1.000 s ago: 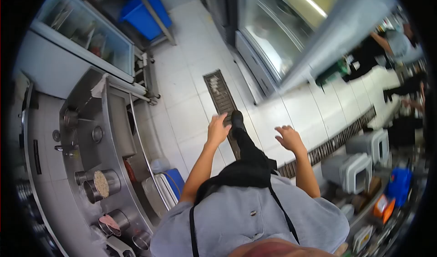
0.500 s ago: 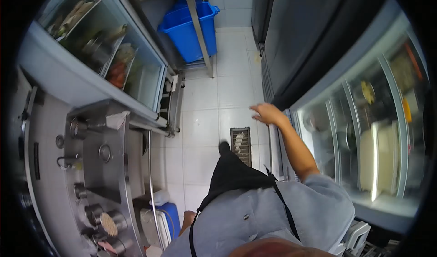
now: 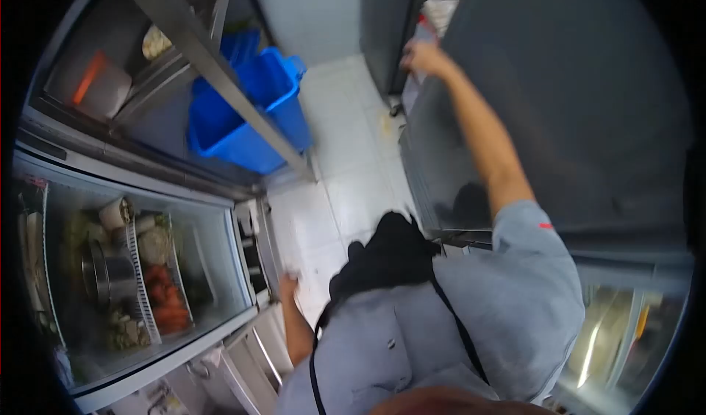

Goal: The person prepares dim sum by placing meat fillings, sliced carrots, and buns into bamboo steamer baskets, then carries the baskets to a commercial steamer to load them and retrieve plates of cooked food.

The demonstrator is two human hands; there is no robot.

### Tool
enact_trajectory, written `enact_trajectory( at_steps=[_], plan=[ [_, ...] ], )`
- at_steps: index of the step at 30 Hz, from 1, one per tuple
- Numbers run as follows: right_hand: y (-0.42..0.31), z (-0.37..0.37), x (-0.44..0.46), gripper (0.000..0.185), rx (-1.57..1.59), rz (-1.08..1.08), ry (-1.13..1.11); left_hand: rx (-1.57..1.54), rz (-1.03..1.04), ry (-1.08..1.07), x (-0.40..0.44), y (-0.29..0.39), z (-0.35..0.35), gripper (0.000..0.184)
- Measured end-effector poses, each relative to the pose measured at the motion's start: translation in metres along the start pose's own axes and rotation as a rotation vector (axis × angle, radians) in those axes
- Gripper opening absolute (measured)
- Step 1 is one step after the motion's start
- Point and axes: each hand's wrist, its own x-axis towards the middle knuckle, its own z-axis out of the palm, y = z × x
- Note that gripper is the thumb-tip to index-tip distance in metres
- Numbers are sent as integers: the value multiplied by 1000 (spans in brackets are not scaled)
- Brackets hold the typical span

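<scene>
My right arm stretches forward along the large dark grey appliance [image 3: 559,106]. My right hand [image 3: 426,57] is at the gap between this appliance and the dark panel [image 3: 386,29] beyond it. Right beside the fingers is a red and white item [image 3: 439,16], partly hidden by the hand and the appliance. Motion blurs the fingers, and I cannot tell whether they touch it. My left hand [image 3: 290,286] hangs low over the floor, close to the edge of the glass-fronted fridge [image 3: 243,268]. Its fingers are too blurred to make out.
Blue bins [image 3: 243,146] stand behind a metal rack post [image 3: 213,69]. Inside the left fridge are a metal pot [image 3: 107,271] and orange-red food [image 3: 165,297]. A lit glass-fronted cabinet [image 3: 618,334] is at lower right. White floor tiles [image 3: 353,172] run between the appliances.
I have moved forward along the aisle, past the floor drain. My right hand has reached ahead to the gap beside the grey appliance. My left arm now shows more.
</scene>
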Motion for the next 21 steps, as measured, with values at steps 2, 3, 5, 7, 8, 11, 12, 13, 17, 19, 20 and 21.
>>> enact_trajectory(
  at_steps=[2, 3, 5, 7, 8, 11, 12, 13, 17, 19, 20, 21],
  plan=[
    [47, -20, 79, 45, 109, 146, 185, 9, 174, 151, 15, 181, -94, 49],
    [77, -28, 123, 51, 176, 174, 296, -23, 219, 109, 28, 247, -125, 55],
    [133, -52, 206, 55, 473, 359, 259, -275, 456, 266, 69, 327, -139, 41],
    [124, -70, 266, 45, 654, 515, 483, -376, 525, 244, 91, 432, -155, 39],
    [117, -80, 285, 37, 829, 672, 703, -459, 533, 205, 102, 462, -151, 38],
    [157, -74, 338, 64, 180, 720, 707, -573, 472, 3, 148, 533, -131, 38],
    [155, -85, 339, 65, 202, 716, 647, -568, 465, -35, 161, 551, -125, 35],
    [137, -93, 326, 66, 224, 711, 583, -563, 453, -73, 169, 566, -122, 33],
    [128, -102, 311, 57, 208, 566, 588, -717, 406, -274, 204, 688, -128, 28],
    [113, -102, 306, 46, 254, 462, 498, -681, 818, -238, 248, 780, -131, 25],
    [99, -108, 303, 37, 269, 347, 417, -734, 968, -193, 249, 839, -144, 25],
    [103, -92, 313, 29, 265, 99, 399, -625, 1079, 52, 237, 896, -162, 27]
  ],
)
